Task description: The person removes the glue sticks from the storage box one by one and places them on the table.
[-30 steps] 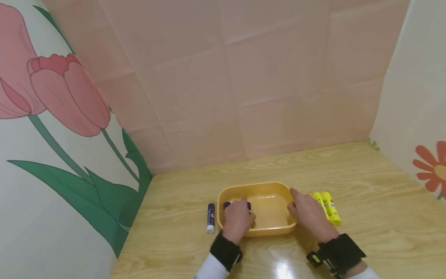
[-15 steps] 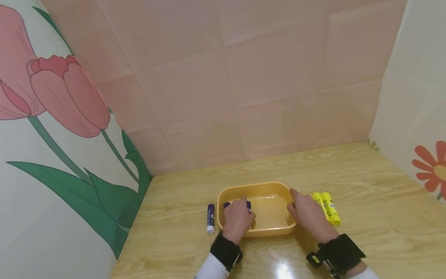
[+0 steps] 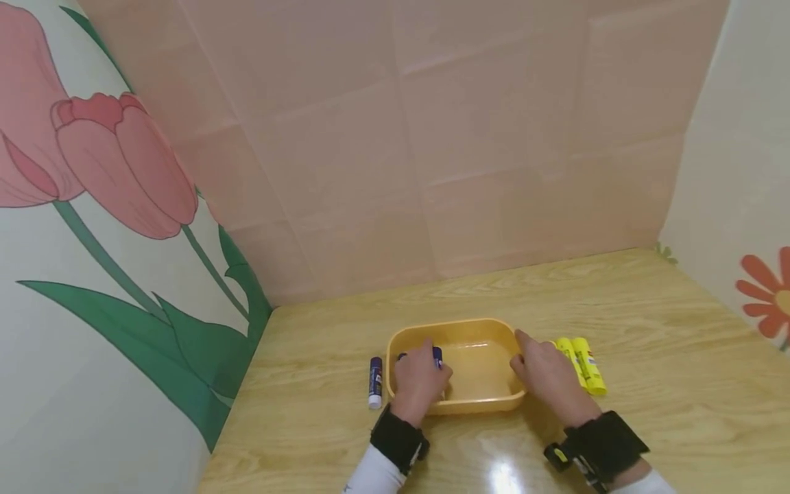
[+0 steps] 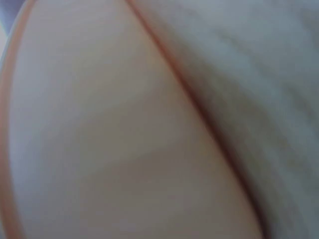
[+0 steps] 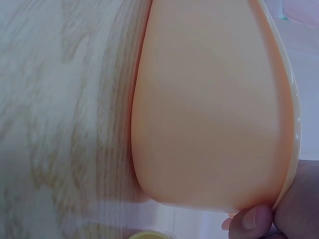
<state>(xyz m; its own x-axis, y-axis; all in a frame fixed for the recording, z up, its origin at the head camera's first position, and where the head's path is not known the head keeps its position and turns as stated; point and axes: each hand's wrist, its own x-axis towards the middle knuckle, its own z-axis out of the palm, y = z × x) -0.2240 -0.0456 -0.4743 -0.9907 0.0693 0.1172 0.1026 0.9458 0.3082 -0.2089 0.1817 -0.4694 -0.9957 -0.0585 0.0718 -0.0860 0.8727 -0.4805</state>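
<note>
tray (image 3: 469, 329): smooth orange plastic, its floor giving off a soft sheen
table (image 3: 648, 412): pale wood grain under a glossy coat, glaring at 6 o'clock from the tray
yellow glue sticks (image 3: 583, 363): shiny plastic, at 3 o'clock from the tray
purple glue stick (image 3: 374, 381): plastic with a paper-looking label, at 9 o'clock
wrist straps (image 3: 605, 442): matt black cloth
walls (image 3: 469, 137): matt, creased paper
</note>
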